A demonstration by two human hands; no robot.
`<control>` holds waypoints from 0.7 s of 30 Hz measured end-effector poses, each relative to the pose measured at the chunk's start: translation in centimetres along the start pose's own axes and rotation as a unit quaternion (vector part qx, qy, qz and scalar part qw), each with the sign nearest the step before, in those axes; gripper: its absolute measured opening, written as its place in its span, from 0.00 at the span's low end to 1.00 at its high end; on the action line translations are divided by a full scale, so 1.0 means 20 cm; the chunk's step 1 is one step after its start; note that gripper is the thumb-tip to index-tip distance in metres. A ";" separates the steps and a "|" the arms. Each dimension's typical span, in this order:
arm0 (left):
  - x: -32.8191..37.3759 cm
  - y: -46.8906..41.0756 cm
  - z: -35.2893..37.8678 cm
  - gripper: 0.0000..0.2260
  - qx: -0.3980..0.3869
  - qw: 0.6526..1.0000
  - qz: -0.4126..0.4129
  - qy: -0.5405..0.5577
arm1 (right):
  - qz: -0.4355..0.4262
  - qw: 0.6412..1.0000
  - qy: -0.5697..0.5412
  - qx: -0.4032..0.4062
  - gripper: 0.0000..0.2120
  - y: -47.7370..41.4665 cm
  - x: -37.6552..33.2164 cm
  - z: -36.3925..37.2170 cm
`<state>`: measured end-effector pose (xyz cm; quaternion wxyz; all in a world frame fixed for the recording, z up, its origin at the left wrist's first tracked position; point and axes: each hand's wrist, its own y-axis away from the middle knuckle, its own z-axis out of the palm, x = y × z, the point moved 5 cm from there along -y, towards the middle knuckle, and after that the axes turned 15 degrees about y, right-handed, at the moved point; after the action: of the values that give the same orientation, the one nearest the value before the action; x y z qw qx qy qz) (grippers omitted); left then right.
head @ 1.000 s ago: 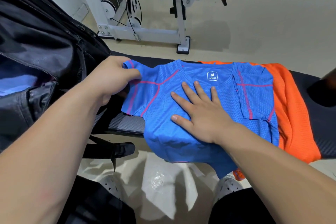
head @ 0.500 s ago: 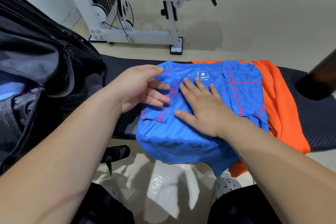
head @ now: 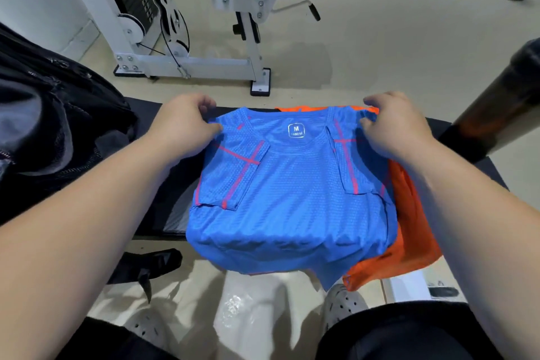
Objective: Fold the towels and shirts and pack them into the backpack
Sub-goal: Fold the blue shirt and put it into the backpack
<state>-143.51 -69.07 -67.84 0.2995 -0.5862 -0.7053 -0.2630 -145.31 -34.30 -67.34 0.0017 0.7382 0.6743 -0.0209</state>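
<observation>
A blue shirt (head: 292,184) with pink seams lies on the black bench (head: 163,204), both sleeves folded inward, its hem hanging over the near edge. Under it, on the right, an orange shirt (head: 409,213) sticks out. My left hand (head: 184,126) pinches the blue shirt's left shoulder at the far edge. At the right shoulder, my right hand (head: 394,128) pinches the fabric the same way. The black backpack (head: 52,126) stands at the left end of the bench, its opening out of the frame.
A white weight machine (head: 190,61) stands on the beige floor beyond the bench. A dark post (head: 496,108) rises at the right. My legs and white clogs (head: 344,304) are below the bench's near edge, with a black strap (head: 152,263) dangling on the left.
The left sleeve has been folded onto the blue shirt's chest. Both hands left the middle of the shirt and moved to its far shoulders, where they now pinch it.
</observation>
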 end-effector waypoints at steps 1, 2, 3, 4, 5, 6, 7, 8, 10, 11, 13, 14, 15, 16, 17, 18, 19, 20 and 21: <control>0.00 -0.03 0.02 0.24 -0.021 0.999 -0.009 -0.023 | -0.010 1.000 0.013 -0.024 0.23 -0.03 -0.01 0.01; 0.00 -0.06 0.04 0.27 -0.039 0.998 -0.021 -0.044 | -0.014 0.999 0.020 -0.045 0.26 -0.05 -0.02 0.02; -0.01 -0.08 0.06 0.29 -0.055 0.996 -0.029 -0.062 | -0.010 0.998 0.018 -0.062 0.27 -0.07 -0.02 0.03; -0.01 -0.10 0.07 0.29 -0.067 0.994 -0.030 -0.080 | -0.002 0.997 0.005 -0.073 0.29 -0.09 -0.02 0.04; 0.00 -0.11 0.08 0.29 -0.076 0.992 -0.026 -0.101 | 0.010 0.996 -0.015 -0.085 0.30 -0.10 -0.02 0.05; 0.00 -0.12 0.09 0.29 -0.082 0.989 -0.018 -0.119 | 0.019 0.995 -0.040 -0.094 0.31 -0.11 -0.01 0.06; 0.01 -0.13 0.10 0.29 -0.088 0.987 -0.013 -0.132 | 0.027 0.992 -0.065 -0.102 0.31 -0.12 0.00 0.08; 0.01 -0.14 0.10 0.28 -0.093 0.986 -0.011 -0.138 | 0.035 0.990 -0.086 -0.104 0.31 -0.14 0.02 0.10; 0.01 -0.15 0.10 0.23 -0.098 0.986 -0.020 -0.134 | 0.042 0.990 -0.092 -0.103 0.30 -0.16 0.04 0.12; 0.01 -0.15 0.09 0.19 -0.098 0.987 -0.026 -0.128 | 0.038 0.992 -0.072 -0.100 0.30 -0.15 0.04 0.11; 0.01 -0.16 0.09 0.14 -0.101 0.987 -0.033 -0.122 | 0.023 0.996 -0.020 -0.086 0.31 -0.15 0.03 0.08; 0.01 -0.16 0.09 0.14 -0.104 0.987 -0.031 -0.122 | 0.013 0.997 -0.001 -0.082 0.31 -0.15 0.03 0.08; 0.01 -0.15 0.09 0.13 -0.107 0.986 -0.026 -0.121 | 0.003 0.996 0.017 -0.084 0.30 -0.15 0.03 0.08; 0.01 -0.15 0.09 0.13 -0.109 0.986 -0.022 -0.121 | -0.012 0.995 0.035 -0.089 0.28 -0.14 0.03 0.08; 0.02 -0.15 0.09 0.14 -0.113 0.986 -0.017 -0.119 | -0.024 0.994 0.051 -0.094 0.25 -0.14 0.02 0.08; 0.03 -0.14 0.10 0.14 -0.119 0.985 -0.012 -0.121 | -0.033 0.993 0.061 -0.097 0.22 -0.14 0.02 0.09; 0.04 -0.14 0.10 0.13 -0.126 0.984 -0.006 -0.125 | -0.039 0.992 0.065 -0.096 0.19 -0.14 0.01 0.08; 0.04 -0.13 0.10 0.13 -0.134 0.983 -0.001 -0.129 | -0.046 0.992 0.068 -0.091 0.16 -0.14 0.01 0.08; 0.04 -0.13 0.10 0.13 -0.140 0.982 0.002 -0.129 | -0.053 0.992 0.070 -0.085 0.13 -0.14 0.00 0.07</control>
<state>-146.38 -67.41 -68.67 0.1213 -0.6527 -0.6932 -0.2807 -148.18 -34.06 -68.68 0.0167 0.6982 0.7103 0.0881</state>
